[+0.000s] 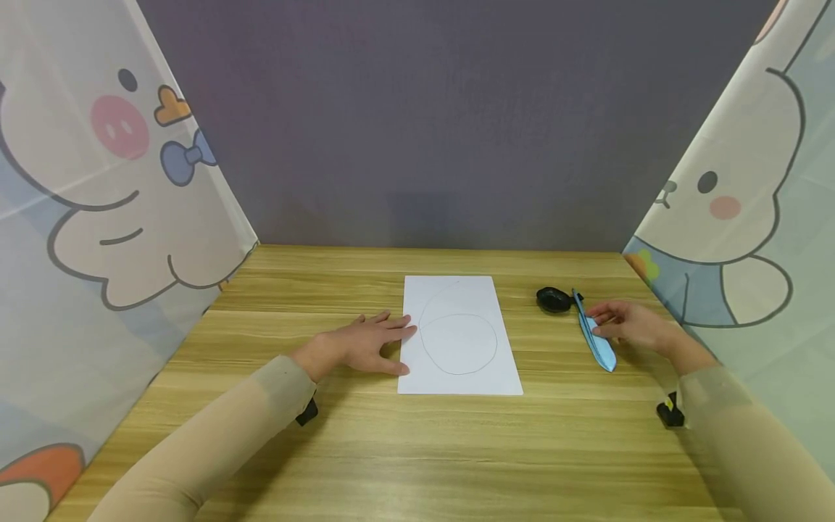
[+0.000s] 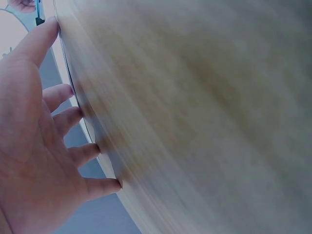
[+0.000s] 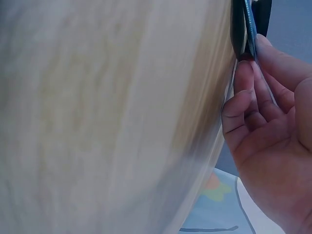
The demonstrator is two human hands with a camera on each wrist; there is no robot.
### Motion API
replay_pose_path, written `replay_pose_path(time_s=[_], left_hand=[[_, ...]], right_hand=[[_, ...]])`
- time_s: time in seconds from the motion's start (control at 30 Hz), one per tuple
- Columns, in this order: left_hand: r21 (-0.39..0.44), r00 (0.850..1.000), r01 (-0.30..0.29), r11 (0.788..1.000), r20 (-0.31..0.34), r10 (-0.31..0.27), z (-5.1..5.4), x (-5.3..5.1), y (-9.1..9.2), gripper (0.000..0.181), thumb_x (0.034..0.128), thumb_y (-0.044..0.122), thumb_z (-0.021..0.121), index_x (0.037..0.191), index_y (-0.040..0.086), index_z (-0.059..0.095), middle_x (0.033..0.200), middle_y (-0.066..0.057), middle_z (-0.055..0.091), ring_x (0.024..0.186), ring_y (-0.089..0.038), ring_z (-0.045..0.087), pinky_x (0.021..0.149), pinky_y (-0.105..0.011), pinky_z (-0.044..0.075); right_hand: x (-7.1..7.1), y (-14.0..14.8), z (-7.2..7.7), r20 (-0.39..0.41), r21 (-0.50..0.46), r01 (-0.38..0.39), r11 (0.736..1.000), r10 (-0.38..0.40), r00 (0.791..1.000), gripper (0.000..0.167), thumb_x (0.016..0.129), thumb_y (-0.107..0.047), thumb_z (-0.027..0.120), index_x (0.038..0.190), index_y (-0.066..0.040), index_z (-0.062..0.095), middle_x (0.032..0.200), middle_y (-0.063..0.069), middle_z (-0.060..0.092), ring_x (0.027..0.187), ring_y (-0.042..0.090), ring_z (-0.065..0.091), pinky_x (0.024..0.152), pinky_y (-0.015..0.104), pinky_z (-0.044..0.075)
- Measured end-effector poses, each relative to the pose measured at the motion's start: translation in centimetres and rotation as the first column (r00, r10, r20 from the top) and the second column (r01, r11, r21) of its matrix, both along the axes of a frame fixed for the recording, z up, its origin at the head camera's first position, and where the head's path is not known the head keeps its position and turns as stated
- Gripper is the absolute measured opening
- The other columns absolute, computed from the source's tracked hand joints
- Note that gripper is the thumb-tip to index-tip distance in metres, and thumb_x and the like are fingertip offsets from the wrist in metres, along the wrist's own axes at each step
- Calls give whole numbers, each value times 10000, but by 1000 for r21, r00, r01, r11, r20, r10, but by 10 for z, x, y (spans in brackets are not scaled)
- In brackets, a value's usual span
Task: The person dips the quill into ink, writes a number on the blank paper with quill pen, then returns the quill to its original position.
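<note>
A white sheet of paper (image 1: 457, 355) lies on the wooden table, with a thin pencil-like circle and a curved line drawn on it. My left hand (image 1: 365, 344) rests at the paper's left edge, fingers spread and fairly straight; the left wrist view shows the fingertips (image 2: 111, 186) down on the surface. On the right, my right hand (image 1: 629, 324) pinches a slim light blue pouch (image 1: 603, 351) between thumb and curled fingers. A zip seems to run along the pouch (image 3: 250, 22) in the right wrist view. What the pouch contains is hidden.
A small black rounded object (image 1: 553, 299) sits just left of the pouch; its kind is unclear. A grey panel (image 1: 424, 145) stands behind the wooden table (image 1: 417, 457). Cartoon-printed cloths (image 1: 130, 239) hang along both sides.
</note>
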State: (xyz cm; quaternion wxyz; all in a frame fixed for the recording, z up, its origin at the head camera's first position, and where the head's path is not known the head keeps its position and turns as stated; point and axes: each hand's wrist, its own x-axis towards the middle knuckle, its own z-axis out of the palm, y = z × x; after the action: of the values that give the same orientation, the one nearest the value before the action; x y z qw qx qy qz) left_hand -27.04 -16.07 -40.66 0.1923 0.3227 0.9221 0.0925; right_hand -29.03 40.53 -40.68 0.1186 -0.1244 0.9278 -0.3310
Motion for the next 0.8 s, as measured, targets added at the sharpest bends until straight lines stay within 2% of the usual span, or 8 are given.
replay_pose_path(time_s=[0.37, 0.6, 0.7, 0.8], left_hand=[[-6, 1000, -14, 1000, -7, 14, 1, 0, 3, 931, 1015, 733, 627, 1764, 304, 280, 1864, 39, 139, 1732, -390, 73, 1334, -759, 105], [-15, 997, -25, 1000, -67, 24, -1, -6, 12, 958, 971, 718, 692, 1746, 280, 339, 1840, -2, 250, 1709, -375, 204, 1312, -746, 232], [-11, 996, -31, 999, -89, 30, 0, -8, 18, 959, 943, 665, 737, 1730, 262, 367, 1814, -33, 306, 1679, -379, 277, 1300, -690, 317], [9, 995, -44, 999, -86, 44, 2, -9, 23, 932, 915, 592, 783, 1696, 249, 409, 1771, -75, 335, 1634, -406, 332, 1255, -632, 410]], right_hand=[[2, 1, 1, -20, 21, 24, 999, -24, 1000, 519, 1094, -242, 709, 1490, 64, 574, 1402, 297, 647, 998, 140, 663, 712, 301, 560], [5, -1, 6, -62, 18, 69, 997, -68, 996, 598, 1114, -320, 677, 1556, 48, 513, 1550, 320, 550, 1074, 152, 653, 779, 284, 587], [6, -9, 11, -104, 34, 82, 996, -78, 991, 590, 1118, -338, 665, 1564, 20, 522, 1486, 282, 618, 1052, 136, 642, 806, 290, 574], [8, -23, 17, -152, 27, 103, 994, -98, 983, 552, 1111, -339, 675, 1540, -11, 562, 1363, 234, 685, 985, 111, 633, 775, 290, 558]])
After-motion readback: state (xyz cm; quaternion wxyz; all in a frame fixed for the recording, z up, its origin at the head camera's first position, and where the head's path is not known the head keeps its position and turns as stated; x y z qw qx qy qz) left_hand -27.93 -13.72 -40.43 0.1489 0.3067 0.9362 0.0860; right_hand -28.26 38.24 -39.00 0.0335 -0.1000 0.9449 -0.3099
